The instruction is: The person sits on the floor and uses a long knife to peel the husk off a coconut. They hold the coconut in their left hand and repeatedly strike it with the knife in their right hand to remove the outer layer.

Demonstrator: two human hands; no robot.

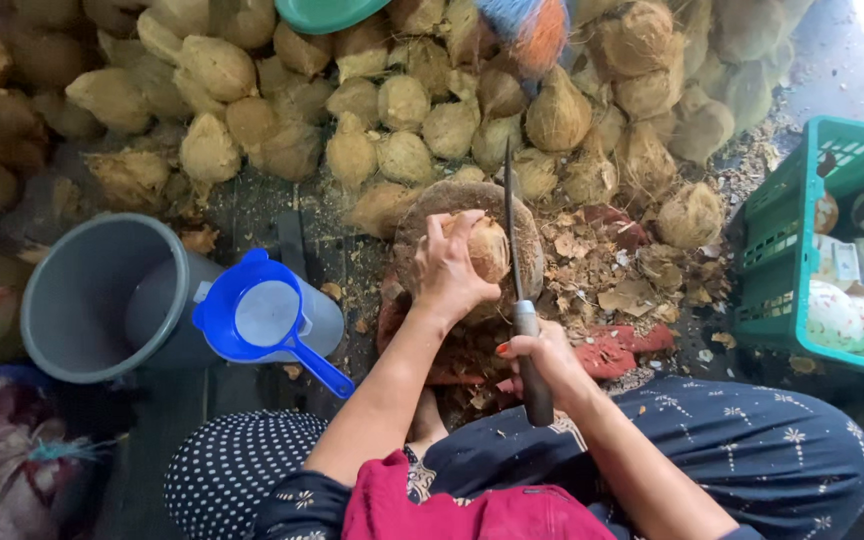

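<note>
Starting at the far left, a bundle of patterned cloth [2, 460] lies on the floor beside a grey plastic bucket [82, 300]. A blue scoop with a long handle [267, 320] rests across the bucket's right rim, its bowl facing up. Beyond both, a heap of husked coconuts [352, 110] runs along the whole back of the work area, brown and fibrous, stacked several deep.

My left hand [452, 270] is closed around a partly husked coconut [487, 248], fingers curled over its top and left side, pressing it down on a round wooden chopping block [422, 215]. The coconut sits at the centre of that block, just in front of the heap.

My right hand [542, 360] is clenched on the dark handle of a long-bladed knife [512, 230]. The blade stands nearly upright, its edge just beside the right flank of the coconut; whether it touches the shell I cannot tell.

Loose husk scraps [632, 290] are scattered on the floor to the right of the block, over a red cloth [612, 350]. At the far right stands a green plastic crate [782, 250] with pale peeled coconuts [847, 320] inside. My knees, in dark patterned fabric, frame the lower edge
</note>
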